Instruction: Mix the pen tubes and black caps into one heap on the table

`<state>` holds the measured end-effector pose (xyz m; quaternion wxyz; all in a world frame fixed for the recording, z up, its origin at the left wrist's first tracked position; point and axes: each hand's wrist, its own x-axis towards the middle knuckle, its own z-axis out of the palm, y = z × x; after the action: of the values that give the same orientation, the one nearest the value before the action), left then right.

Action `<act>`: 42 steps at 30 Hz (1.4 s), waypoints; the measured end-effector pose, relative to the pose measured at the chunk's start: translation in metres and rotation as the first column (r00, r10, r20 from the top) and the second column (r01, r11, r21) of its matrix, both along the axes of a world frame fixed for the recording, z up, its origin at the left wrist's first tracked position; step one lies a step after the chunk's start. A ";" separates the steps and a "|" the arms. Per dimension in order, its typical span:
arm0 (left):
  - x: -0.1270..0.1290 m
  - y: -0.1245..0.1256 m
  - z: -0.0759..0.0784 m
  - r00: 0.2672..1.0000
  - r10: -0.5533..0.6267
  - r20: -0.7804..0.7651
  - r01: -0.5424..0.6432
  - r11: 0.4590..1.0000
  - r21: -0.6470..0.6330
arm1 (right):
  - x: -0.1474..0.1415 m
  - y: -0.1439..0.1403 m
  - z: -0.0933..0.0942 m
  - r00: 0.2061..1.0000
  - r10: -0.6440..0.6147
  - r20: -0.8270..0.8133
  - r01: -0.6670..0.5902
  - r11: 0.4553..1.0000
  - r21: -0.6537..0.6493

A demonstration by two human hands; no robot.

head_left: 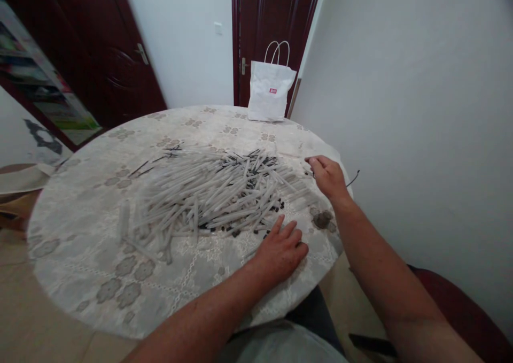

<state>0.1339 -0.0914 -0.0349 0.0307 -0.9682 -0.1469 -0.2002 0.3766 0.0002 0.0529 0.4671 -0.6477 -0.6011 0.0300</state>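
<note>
Only marking I can spot is a small red logo on the white paper bag [270, 93], too tiny to read.

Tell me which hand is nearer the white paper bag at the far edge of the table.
Right. The right hand is past the pile of pen tubes, toward the white paper bag. The left hand lies flat at the near table edge, farther off.

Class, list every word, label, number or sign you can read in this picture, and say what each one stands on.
Small red label with white marks on the white paper carrier bag: too small and blurred to read.
Colourful printed panel on the left wall: print is blurred, nothing readable.
Heap of pale grey plastic pen barrels on the patterned round table: no lettering visible.
No text here can be quoted.
</note>
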 end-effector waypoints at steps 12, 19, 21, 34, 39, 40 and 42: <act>-0.064 0.035 0.010 0.979 0.202 -0.028 -0.199 0.977 0.082 | 0.022 0.005 -0.056 0.867 0.338 0.368 -0.187 0.903 -0.387; -0.080 0.037 0.007 0.971 0.233 0.062 -0.237 0.969 0.066 | 0.009 -0.005 -0.041 0.523 0.662 0.537 -0.235 0.718 -0.656; -0.081 0.038 0.007 0.968 0.238 0.079 -0.243 0.969 0.053 | 0.004 -0.010 -0.043 0.481 0.652 0.586 -0.211 0.735 -0.644; -0.096 0.044 0.017 0.868 0.483 0.113 -0.478 0.875 -0.075 | -0.009 0.074 -0.037 0.417 0.716 0.559 -0.286 0.688 -0.667; -0.102 0.048 0.022 0.846 0.529 0.068 -0.519 0.846 -0.123 | -0.007 0.103 -0.042 0.437 0.734 0.520 -0.286 0.662 -0.693; -0.102 0.048 0.022 0.845 0.531 0.065 -0.521 0.845 -0.124 | -0.007 0.106 -0.044 0.445 0.730 0.519 -0.284 0.664 -0.691; -0.103 0.049 0.021 0.841 0.538 0.061 -0.529 0.840 -0.124 | -0.007 0.110 -0.045 0.461 0.719 0.520 -0.274 0.672 -0.688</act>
<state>0.0313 -0.0422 -0.0143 0.0289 -0.8788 -0.4219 -0.2210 0.3694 0.1097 0.0074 -0.0537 -0.4790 -0.8745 0.0548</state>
